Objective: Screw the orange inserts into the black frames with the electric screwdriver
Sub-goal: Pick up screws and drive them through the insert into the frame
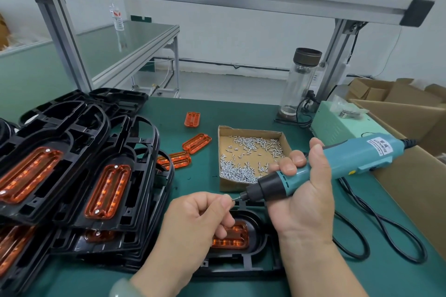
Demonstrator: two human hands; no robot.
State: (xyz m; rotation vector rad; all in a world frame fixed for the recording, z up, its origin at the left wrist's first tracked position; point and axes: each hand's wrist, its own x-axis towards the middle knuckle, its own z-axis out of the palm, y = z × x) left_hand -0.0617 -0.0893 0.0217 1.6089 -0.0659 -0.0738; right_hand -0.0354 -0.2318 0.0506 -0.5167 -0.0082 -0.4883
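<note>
Gripping the electric screwdriver (pixel 337 164) in the right hand (pixel 306 190), wrapping the fingers round its teal body and tilting the black nose down to the left. Pinching a small screw (pixel 233 199) in the left hand (pixel 200 219) between thumb and forefinger, holding it right at the tip of the bit. Holding both hands close together, just above a black frame (pixel 255 264) lying flat at the near edge of the green table (pixel 241 113). Partly hiding, behind the left fingers, an orange insert (pixel 233 239) seated in that frame's oval recess.

Leaning to the left, a stack of black frames (pixel 79 142) with inserts already fitted and screw heads glinting at their ends. Lying loose on the mat beyond the hands, several spare orange inserts (pixel 196 143). Sitting just beyond the screwdriver's nose, a shallow cardboard tray (pixel 219 152) holding a heap of silver screws (pixel 241 172). Trailing from the tool's back end, a black cable (pixel 386 236) looping across the table on the right. Standing at the far right corner, a clear bottle (pixel 299 84) beside a pale green box (pixel 337 125).
</note>
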